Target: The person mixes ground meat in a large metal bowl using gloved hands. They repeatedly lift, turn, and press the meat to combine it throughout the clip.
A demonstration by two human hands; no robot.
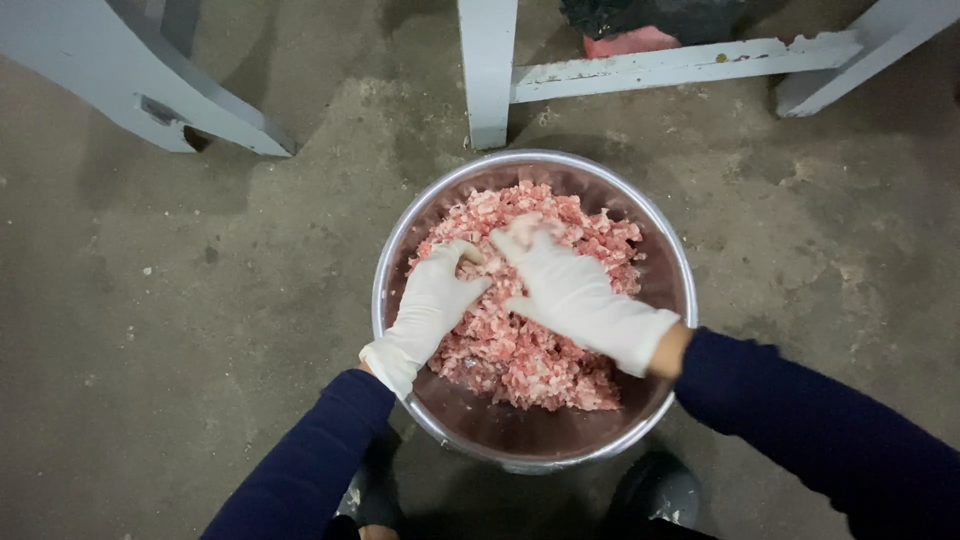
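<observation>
The chopped pink meat [520, 330] lies heaped in the round steel bowl [400, 250], piled higher toward the far rim and thinning toward the near wall, where bare metal shows. The bowl sits on the concrete floor [150, 330], just in front of a pale painted table leg [488, 70].

Both hands wear white gloves and work in the heap. The left hand [432, 300] lies on the meat at the bowl's left side, fingers curled down into it, clenched loosely round a clump. The right hand [565, 290] reaches across the bowl's middle from the right rim, fingers spread and pressed flat on the top of the pile, grasping nothing firmly that I can tell; its fingertips are blurred.

Judged from this, the step is mixing by hand. To do it well, the 2 hands should dig from the bowl's walls inward and turn meat from the bottom to the top, since the near wall looks scraped clean while the far side stays thick. Keep the wrists low inside the rim so pieces do not spill to the floor, and keep the dark blue sleeves [800, 420] clear of the meat.
</observation>
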